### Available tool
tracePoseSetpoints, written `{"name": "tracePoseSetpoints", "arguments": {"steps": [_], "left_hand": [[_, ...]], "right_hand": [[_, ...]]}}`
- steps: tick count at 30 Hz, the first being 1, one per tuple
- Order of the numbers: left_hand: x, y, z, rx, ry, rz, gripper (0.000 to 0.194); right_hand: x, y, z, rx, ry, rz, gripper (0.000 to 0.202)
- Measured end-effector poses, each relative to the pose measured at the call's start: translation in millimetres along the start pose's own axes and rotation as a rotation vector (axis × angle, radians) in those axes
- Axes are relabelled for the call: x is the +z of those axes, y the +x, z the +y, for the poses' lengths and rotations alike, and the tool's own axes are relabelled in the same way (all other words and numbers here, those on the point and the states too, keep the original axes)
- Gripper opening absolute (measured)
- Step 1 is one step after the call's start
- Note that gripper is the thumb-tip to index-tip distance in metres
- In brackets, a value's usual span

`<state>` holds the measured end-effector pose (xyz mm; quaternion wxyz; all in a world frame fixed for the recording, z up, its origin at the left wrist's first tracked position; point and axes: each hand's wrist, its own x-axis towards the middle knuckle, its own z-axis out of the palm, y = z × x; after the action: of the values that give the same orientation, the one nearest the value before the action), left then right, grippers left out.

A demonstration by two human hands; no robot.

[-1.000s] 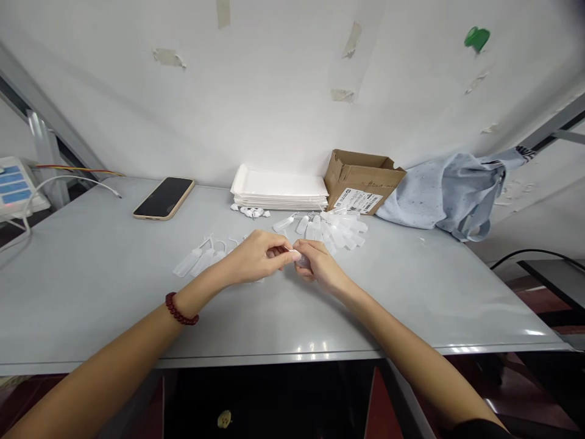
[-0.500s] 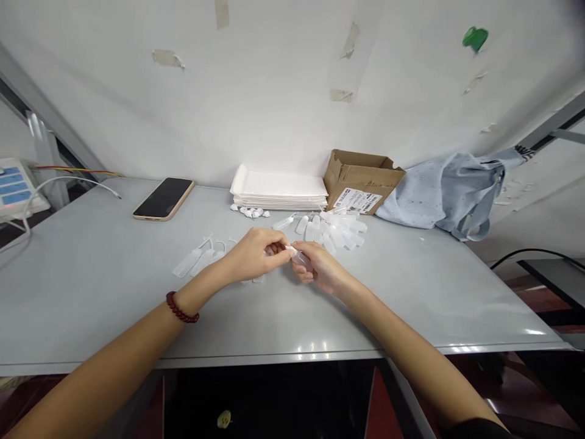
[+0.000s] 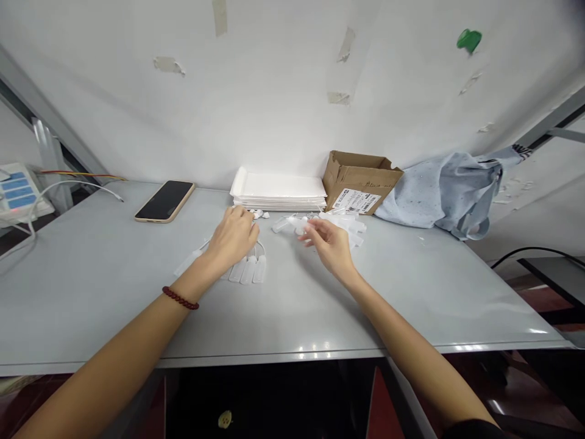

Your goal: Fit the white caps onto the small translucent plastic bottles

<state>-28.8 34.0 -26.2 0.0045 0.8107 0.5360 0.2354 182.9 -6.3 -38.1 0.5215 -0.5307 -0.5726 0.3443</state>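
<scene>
My left hand (image 3: 232, 241) is over the small white caps (image 3: 261, 214) in front of the envelopes. Its fingers curl downward, and the back of the hand hides their tips. Below it lies a row of translucent plastic bottles (image 3: 247, 270) with thin looped strips at their tops, partly covered by the hand and wrist. My right hand (image 3: 329, 245) hovers at the left side of a pile of similar translucent bottles (image 3: 351, 227). Its fingers are loosely bent, with the thumb apart. A whitish bottle (image 3: 300, 225) shows just beyond the fingertips; no firm hold is visible.
A stack of white envelopes (image 3: 281, 188) stands against the wall beside an open cardboard box (image 3: 361, 183). Pale blue cloth (image 3: 439, 192) lies right of the box. A phone (image 3: 165, 201) and a white cable (image 3: 82, 182) are on the left of the grey table (image 3: 292, 323).
My hands have parted from the bottle they held together. The left moved up and left to the caps; the right rose slightly toward the bottle pile. More of the left-hand row now shows.
</scene>
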Motion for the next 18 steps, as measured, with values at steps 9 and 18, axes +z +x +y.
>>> {"name": "tracePoseSetpoints", "arguments": {"steps": [9, 18], "left_hand": [[13.3, 8.0, -24.3, 0.164, 0.117, -0.069, 0.037], [23.4, 26.5, -11.1, 0.239, 0.186, -0.146, 0.038]], "right_hand": [[-22.4, 26.6, 27.8, -0.407, -0.852, 0.29, 0.024], [21.7, -5.2, 11.3, -0.69, -0.657, -0.088, 0.021]]}}
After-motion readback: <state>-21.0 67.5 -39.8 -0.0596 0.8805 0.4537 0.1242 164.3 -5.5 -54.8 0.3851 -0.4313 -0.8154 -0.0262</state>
